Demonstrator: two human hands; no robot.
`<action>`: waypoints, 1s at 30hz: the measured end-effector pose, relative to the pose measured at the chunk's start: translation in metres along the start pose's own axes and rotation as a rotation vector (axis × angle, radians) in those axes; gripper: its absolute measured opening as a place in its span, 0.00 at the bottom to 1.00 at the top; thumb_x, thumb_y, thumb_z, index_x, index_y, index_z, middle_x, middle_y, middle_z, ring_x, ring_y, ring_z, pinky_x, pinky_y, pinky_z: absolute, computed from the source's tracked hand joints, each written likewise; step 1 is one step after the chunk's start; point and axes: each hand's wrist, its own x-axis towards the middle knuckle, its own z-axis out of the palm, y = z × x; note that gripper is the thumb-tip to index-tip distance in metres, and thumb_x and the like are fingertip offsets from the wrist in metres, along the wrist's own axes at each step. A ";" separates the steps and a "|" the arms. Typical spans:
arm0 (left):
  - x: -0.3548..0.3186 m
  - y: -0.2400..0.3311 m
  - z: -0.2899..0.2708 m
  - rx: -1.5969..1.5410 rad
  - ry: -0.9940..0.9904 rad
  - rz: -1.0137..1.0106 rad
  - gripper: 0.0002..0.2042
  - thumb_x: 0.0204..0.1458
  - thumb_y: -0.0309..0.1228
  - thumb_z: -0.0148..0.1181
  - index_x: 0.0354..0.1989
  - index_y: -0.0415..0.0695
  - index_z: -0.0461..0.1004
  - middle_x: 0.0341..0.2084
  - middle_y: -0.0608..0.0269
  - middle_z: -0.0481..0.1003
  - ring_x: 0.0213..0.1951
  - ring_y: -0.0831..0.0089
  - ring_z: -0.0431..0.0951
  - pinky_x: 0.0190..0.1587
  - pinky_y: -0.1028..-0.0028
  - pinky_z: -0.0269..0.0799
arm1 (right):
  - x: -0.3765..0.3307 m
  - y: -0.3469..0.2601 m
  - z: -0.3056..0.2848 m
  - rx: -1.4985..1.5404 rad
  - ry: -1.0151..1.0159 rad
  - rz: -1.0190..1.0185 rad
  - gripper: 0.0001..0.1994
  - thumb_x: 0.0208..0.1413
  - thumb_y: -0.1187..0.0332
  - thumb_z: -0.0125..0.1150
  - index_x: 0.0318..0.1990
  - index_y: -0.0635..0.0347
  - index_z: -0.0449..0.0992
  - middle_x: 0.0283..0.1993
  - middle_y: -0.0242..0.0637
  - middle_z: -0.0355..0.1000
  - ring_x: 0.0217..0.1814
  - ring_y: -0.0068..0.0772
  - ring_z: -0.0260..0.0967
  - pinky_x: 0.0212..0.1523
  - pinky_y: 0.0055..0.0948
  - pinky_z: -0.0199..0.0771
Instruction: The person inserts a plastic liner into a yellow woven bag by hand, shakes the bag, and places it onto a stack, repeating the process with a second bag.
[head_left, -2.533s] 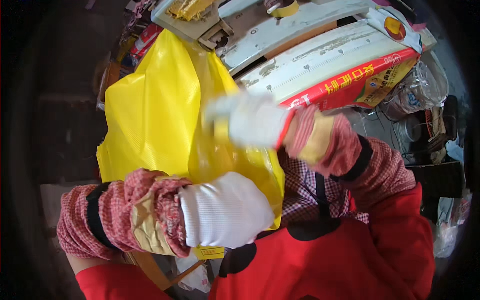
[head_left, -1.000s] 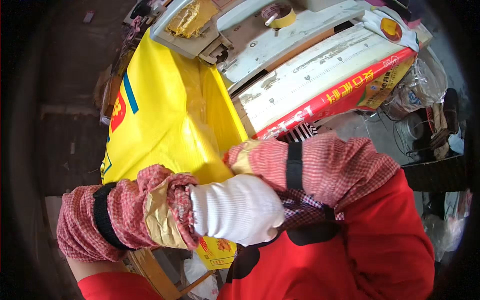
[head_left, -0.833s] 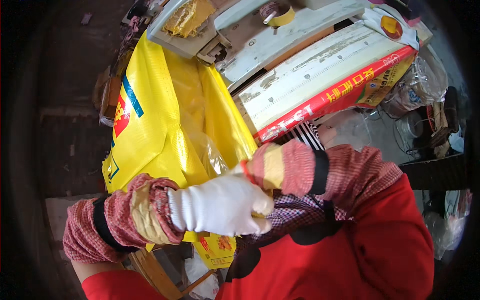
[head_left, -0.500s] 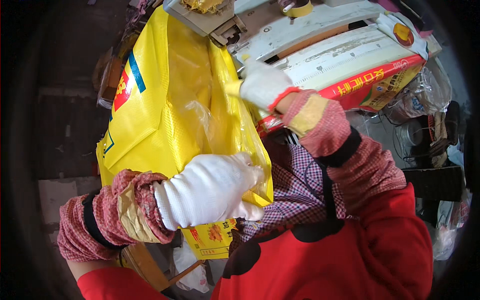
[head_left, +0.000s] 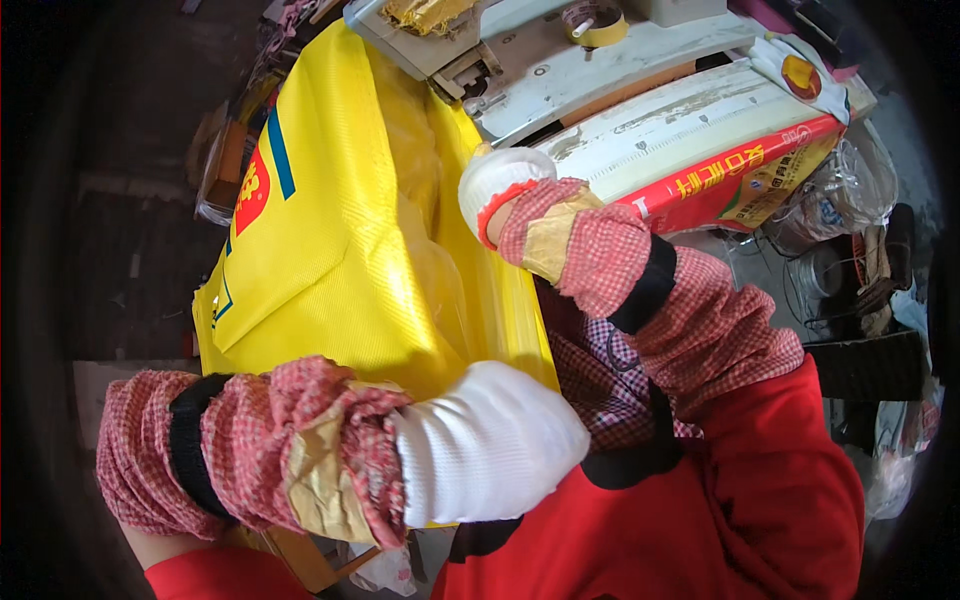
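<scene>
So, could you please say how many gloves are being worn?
2: one on the left hand, at the near end of the yellow woven sack; one on the right hand, at the sack's right edge.

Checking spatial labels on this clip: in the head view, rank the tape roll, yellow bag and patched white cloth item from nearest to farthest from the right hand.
From the right hand:
1. Yellow bag: right beside it, mostly to its left.
2. Tape roll: beyond it, slightly right.
3. White cloth item: well to its right, near the view's upper right.
</scene>
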 end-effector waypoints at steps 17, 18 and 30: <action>-0.004 -0.026 -0.130 0.739 0.033 -0.019 0.23 0.34 0.45 0.63 0.38 0.44 0.72 0.19 0.59 0.71 0.28 0.58 0.72 0.37 0.62 0.66 | 0.006 0.052 0.021 0.404 0.416 -0.332 0.11 0.49 0.66 0.49 0.34 0.59 0.76 0.29 0.44 0.73 0.32 0.45 0.72 0.36 0.35 0.72; -0.009 -0.028 -0.135 0.753 -0.031 -0.056 0.23 0.34 0.45 0.64 0.39 0.45 0.73 0.19 0.60 0.71 0.28 0.58 0.72 0.36 0.62 0.66 | 0.010 0.053 0.017 0.288 0.239 -0.132 0.11 0.50 0.67 0.48 0.34 0.60 0.76 0.32 0.46 0.73 0.34 0.45 0.72 0.36 0.34 0.72; 0.003 -0.087 -0.036 0.163 -0.519 -0.216 0.15 0.46 0.43 0.56 0.34 0.44 0.73 0.25 0.53 0.74 0.28 0.54 0.74 0.31 0.62 0.70 | -0.012 0.047 0.004 0.578 0.121 -0.011 0.21 0.47 0.71 0.44 0.52 0.59 0.65 0.38 0.50 0.72 0.39 0.48 0.71 0.38 0.39 0.70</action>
